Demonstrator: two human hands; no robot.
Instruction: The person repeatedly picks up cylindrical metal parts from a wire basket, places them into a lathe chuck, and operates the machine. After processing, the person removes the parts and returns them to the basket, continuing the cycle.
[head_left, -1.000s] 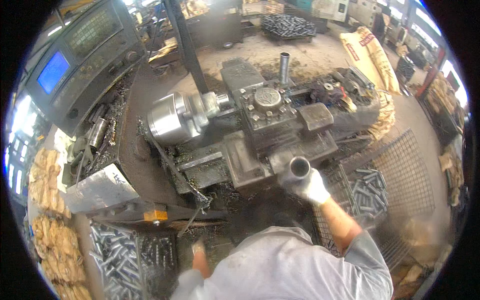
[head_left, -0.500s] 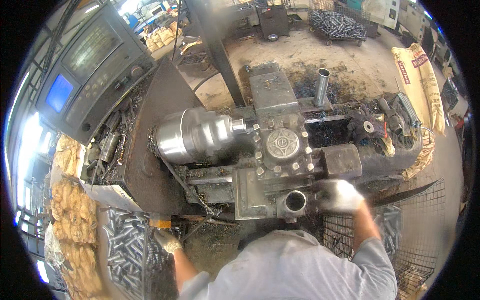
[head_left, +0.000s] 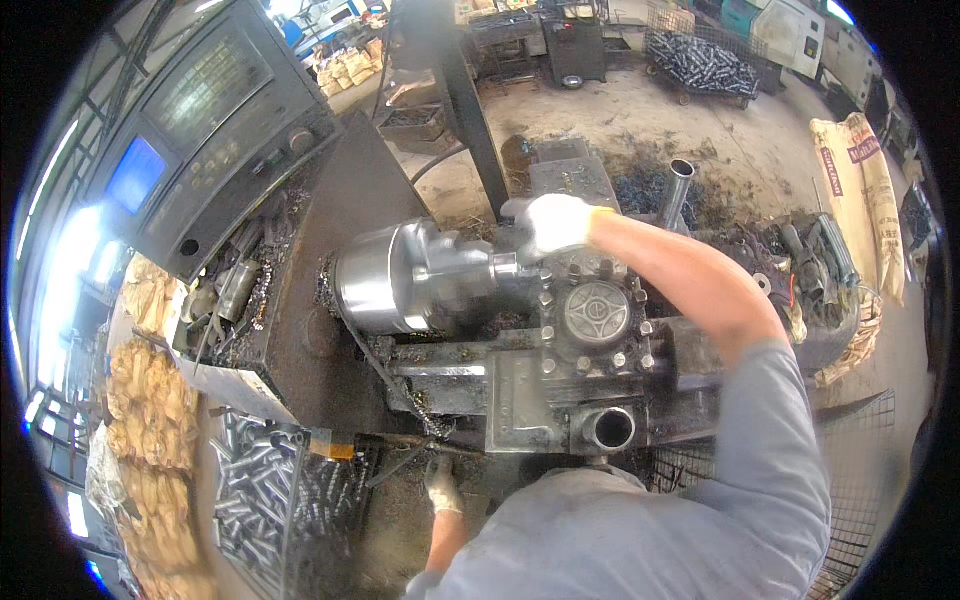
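Note:
My right hand (head_left: 557, 224), in a white glove, reaches across the lathe. It is over the far side of the tool post (head_left: 597, 313), close to the metal tube (head_left: 506, 265) that juts from the chuck (head_left: 375, 282). Motion smears its fingers, and whether they touch anything is unclear. The chuck's jaws look blurred. Below the lathe's near edge is my left hand (head_left: 443, 488) in a soiled glove, beside a dark bar; its fingers are too dark to make out. An open tube end (head_left: 612, 429) stands up from the carriage near my chest.
A control panel (head_left: 190, 150) with a blue screen rises at the left. Below it, a wire basket (head_left: 260, 500) holds many metal tubes, beside brown sacks (head_left: 150, 430). Another tube (head_left: 677, 190) stands upright behind the tool post. Metal chips and tools lie on the right end.
My right hand has moved from the carriage's near right side up and across to the tool post's far side. My left hand has shifted right, away from the basket. The view has shifted slightly.

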